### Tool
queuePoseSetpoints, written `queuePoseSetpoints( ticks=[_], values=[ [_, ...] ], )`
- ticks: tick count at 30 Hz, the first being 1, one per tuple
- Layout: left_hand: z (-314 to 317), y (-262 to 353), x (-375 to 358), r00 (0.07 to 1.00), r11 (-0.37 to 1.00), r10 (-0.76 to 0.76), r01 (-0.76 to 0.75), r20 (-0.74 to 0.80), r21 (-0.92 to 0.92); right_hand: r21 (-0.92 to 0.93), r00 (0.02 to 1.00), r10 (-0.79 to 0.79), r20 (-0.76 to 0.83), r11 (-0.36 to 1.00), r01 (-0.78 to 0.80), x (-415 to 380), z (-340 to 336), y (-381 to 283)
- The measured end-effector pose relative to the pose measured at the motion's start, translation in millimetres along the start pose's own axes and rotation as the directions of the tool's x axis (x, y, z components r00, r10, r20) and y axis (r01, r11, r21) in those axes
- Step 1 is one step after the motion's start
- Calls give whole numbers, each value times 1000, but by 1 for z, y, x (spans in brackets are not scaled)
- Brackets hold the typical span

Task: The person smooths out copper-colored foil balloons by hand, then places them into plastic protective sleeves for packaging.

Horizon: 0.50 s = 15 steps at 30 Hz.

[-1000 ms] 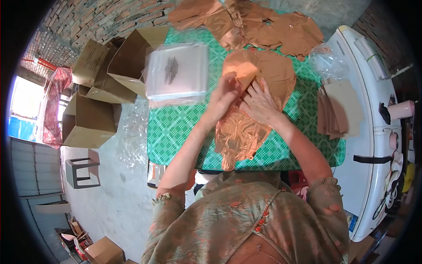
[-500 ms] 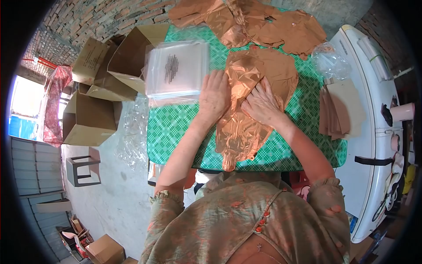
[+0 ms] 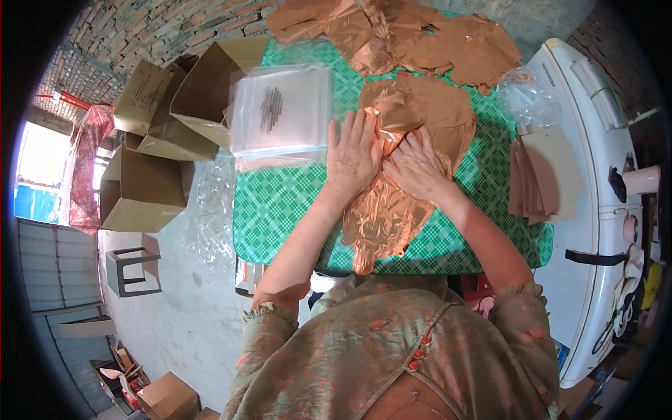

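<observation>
A flat, crinkled copper foil balloon [image 3: 388, 210] lies on the green plaid tablecloth [image 3: 280, 210], with a narrow tab at its near end. Its left side appears folded in toward the middle. My left hand [image 3: 353, 157] rests on the left part of the foil, fingers stretched out and pointing away from me. Just to its right, my right hand [image 3: 418, 166] presses on the foil with fingers extended; the two hands nearly touch. Foil between and beneath the hands is partly hidden.
A stack of clear plastic bags [image 3: 280, 112] lies at the left. More copper foil pieces [image 3: 448, 45] cover the far edge. Crumpled clear plastic [image 3: 528, 98] and brown cards [image 3: 535, 175] sit at right, by a white fridge [image 3: 584, 175]. Open cardboard boxes [image 3: 150, 185] stand left.
My left hand has slid right, closer to my right hand, and the foil's left part has moved inward with it. My right hand has hardly moved.
</observation>
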<state>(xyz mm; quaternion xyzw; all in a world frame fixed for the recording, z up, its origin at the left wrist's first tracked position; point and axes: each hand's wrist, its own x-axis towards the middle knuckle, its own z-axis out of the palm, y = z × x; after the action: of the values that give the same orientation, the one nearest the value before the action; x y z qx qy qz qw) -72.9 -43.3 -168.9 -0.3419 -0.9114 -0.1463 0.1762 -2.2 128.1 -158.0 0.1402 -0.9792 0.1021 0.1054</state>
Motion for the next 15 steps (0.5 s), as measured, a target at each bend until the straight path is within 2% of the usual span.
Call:
queuePoseSetpoints(
  ticks=[2,6,8,9,11,12,14,15],
  values=[
    [0,0,-1,1000,1000,12,-12,-9,17,-5,1000,6,5,1000,-6,0,2,1],
    [2,-1,-1,1000,998,13,-14,15,54,113,998,43,-42,993,-38,0,2,7],
    [2,0,-1,998,998,34,-31,-60,46,168,995,20,-99,986,-3,2,2,18],
    [2,1,-1,994,998,45,-41,-99,44,350,993,75,-90,936,-39,5,-7,19],
    [1,2,0,995,999,41,-38,-90,39,671,984,173,-45,734,-98,13,-32,20],
    [-1,3,-1,996,999,38,-35,-84,36,714,945,306,-114,687,-136,15,-31,25],
    [-5,4,0,1000,999,4,-5,23,34,799,801,556,-221,575,-179,19,-27,37],
    [-7,4,0,997,999,-13,10,76,33,716,760,530,-376,686,-125,22,-31,42]
  ],
)
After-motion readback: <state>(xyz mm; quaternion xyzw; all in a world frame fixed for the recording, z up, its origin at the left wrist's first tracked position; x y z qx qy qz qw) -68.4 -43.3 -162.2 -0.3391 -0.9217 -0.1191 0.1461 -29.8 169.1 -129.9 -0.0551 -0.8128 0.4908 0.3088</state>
